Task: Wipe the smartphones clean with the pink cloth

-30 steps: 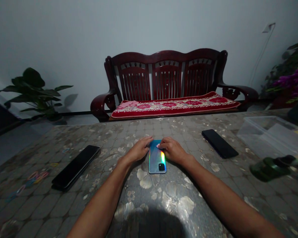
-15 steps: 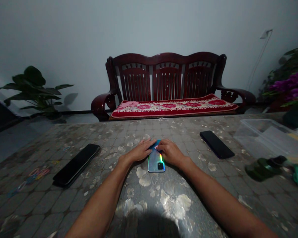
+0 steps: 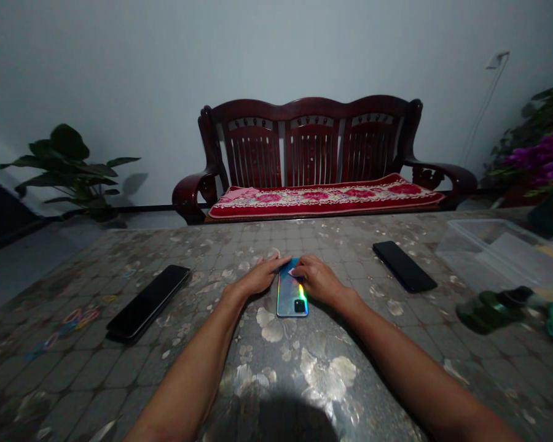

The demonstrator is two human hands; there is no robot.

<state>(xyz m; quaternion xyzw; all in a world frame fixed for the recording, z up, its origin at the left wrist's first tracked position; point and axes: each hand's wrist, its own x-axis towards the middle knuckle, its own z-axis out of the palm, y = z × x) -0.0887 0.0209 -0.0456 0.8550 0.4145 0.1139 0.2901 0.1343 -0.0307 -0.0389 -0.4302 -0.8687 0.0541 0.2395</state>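
Note:
An iridescent blue phone (image 3: 292,297) lies back side up in the middle of the floral-patterned table (image 3: 276,344). My left hand (image 3: 258,277) rests flat along its left edge, fingers stretched toward the top corner. My right hand (image 3: 317,279) lies on the phone's upper right part, fingers curled and pressing a small pale piece against the phone's back. What that piece is I cannot make out.
A black phone (image 3: 148,302) lies at the left and another black phone (image 3: 404,266) at the right. A clear plastic box (image 3: 502,252) and a dark green object (image 3: 488,310) sit at the far right. Beyond the table stand a wooden bench (image 3: 313,159) and plants (image 3: 69,169).
Both hands have stayed on the phone with only small finger shifts. The view has drifted slightly.

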